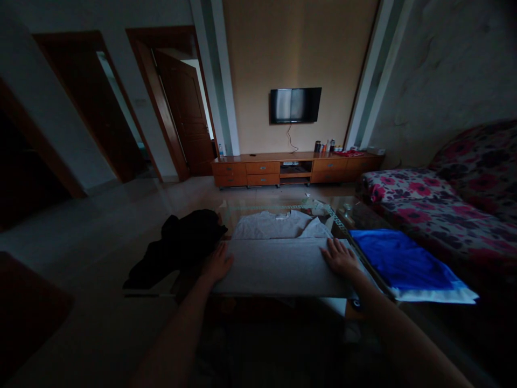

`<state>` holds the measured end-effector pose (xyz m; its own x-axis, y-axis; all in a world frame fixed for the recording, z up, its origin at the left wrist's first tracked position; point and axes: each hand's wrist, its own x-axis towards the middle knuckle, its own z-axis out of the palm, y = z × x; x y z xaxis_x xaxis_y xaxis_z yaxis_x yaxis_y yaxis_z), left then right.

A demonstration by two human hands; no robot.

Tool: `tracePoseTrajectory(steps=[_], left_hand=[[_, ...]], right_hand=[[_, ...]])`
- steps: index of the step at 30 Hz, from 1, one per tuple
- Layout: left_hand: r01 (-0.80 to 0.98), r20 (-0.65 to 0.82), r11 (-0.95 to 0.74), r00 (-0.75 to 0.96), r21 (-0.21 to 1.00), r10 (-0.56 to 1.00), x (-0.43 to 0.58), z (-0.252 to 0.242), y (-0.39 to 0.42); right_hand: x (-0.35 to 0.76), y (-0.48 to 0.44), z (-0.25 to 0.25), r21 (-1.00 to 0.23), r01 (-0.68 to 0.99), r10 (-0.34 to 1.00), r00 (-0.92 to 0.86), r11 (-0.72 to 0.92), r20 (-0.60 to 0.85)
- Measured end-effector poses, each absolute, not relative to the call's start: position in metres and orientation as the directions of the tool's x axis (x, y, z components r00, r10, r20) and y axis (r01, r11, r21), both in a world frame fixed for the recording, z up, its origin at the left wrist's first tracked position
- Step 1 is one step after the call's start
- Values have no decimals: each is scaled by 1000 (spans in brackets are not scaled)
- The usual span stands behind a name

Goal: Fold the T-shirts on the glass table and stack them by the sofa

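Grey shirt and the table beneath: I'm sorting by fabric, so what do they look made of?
Grey shirt: soft matte knit, probably cotton jersey; it lies in a flat fold with limp sleeves. Table: seemingly glass, glossy and reflecting light, with a patterned border.

A living room in a home is shown: a flat television (pixel 295 105) is mounted on the far wall above a long, low wooden cabinet (pixel 258 173), and a sofa (pixel 452 210) covered in flowered cloth is set along the right side. Wooden doors (pixel 186 116) are seen off the polished floor (pixel 121 215), and a grey T-shirt (pixel 283 261) is laid out on a glass coffee table (pixel 258 207).
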<state>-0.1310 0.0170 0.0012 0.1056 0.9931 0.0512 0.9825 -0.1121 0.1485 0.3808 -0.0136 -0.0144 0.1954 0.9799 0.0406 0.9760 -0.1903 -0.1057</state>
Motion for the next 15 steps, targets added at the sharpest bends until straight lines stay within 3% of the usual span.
tracePoseTrajectory(steps=[6,10,13,15], left_hand=[[984,50,-106,100,145,994,-136,2,10],[990,120,-82,68,118,990,-119,11,11],[973,223,-168,131,156,966,-88,27,12],[941,253,-284,234,182,938,-56,35,8]], right_hand=[[418,-22,-21,-124,960,966,257,-250,41],[401,-28,-10,-110,951,946,300,-288,125],[355,-28,10,-94,962,939,272,-257,211],[311,-28,24,-110,983,961,171,-151,217]])
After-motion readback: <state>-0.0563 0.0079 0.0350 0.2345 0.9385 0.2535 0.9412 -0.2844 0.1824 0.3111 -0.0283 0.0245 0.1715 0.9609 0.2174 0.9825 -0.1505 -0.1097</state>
